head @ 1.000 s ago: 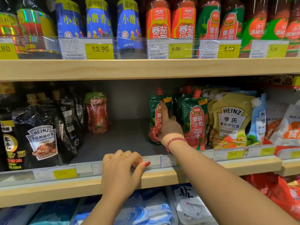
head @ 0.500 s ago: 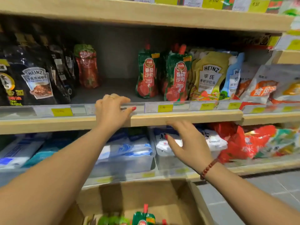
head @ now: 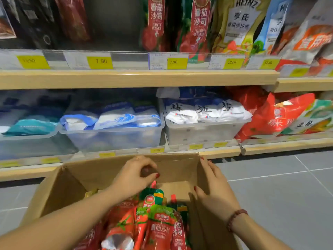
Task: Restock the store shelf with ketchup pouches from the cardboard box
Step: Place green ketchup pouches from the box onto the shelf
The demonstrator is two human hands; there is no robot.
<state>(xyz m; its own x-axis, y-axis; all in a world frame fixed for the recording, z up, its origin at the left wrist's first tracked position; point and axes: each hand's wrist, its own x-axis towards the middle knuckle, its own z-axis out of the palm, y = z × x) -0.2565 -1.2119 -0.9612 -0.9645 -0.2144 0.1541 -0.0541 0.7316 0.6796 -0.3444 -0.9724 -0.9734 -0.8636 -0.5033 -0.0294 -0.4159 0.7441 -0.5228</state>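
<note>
An open cardboard box [head: 100, 170] stands on the floor below me, with several red and green ketchup pouches [head: 160, 226] inside. My left hand [head: 134, 175] hovers over them with curled fingers, its thumb just above one pouch's red spout [head: 153, 184]; it holds nothing. My right hand [head: 214, 193] lies flat against the box's right wall, fingers spread. On the shelf [head: 137, 78] above stand two ketchup pouches [head: 155, 24], with a bare gap [head: 115, 24] to their left.
Yellow Heinz pouches [head: 237, 22] stand right of the ketchup and black sauce pouches [head: 27, 20] at far left. The lower shelf holds clear bins of salt bags [head: 111, 136] and red bags [head: 270, 114]. Grey tile floor [head: 288, 186] lies right of the box.
My view has dropped from the shelf to the box. Both hands left the shelf edge and came down to the box, the left over the pouches, the right onto the box wall.
</note>
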